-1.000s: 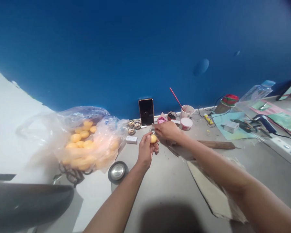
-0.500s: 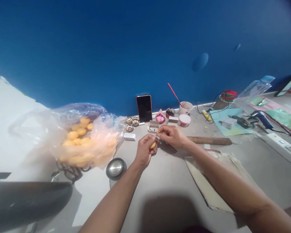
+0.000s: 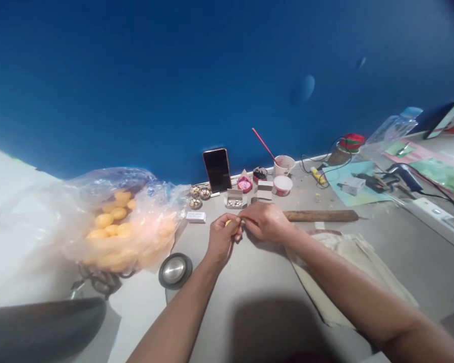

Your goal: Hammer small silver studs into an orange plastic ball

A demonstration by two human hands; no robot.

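Observation:
My left hand [image 3: 222,237] is closed around a small, rounded yellow piece [image 3: 232,227], which is mostly hidden by the fingers. Against it, the fingertips of my right hand [image 3: 265,222] are pinched together; whatever is between them is too small to make out. Just beyond both hands stands an open small box [image 3: 235,199] with several shiny silvery bits inside. A wooden handle [image 3: 321,216] lies to the right, one end hidden behind my right hand. Left of my left hand is a little white box [image 3: 196,217].
A clear plastic bag [image 3: 144,186] of yellow rounded pieces fills the left. A phone [image 3: 217,170] leans on the blue wall, near patterned balls [image 3: 195,202]. A round metal-centred disc [image 3: 175,270], cloth pouch [image 3: 348,282], paper cup [image 3: 285,165] and power strip [image 3: 437,222] surround the work spot.
My right hand has turned palm-down and its fingers press closer to the yellow piece. The view has shifted slightly, and my left hand keeps its hold.

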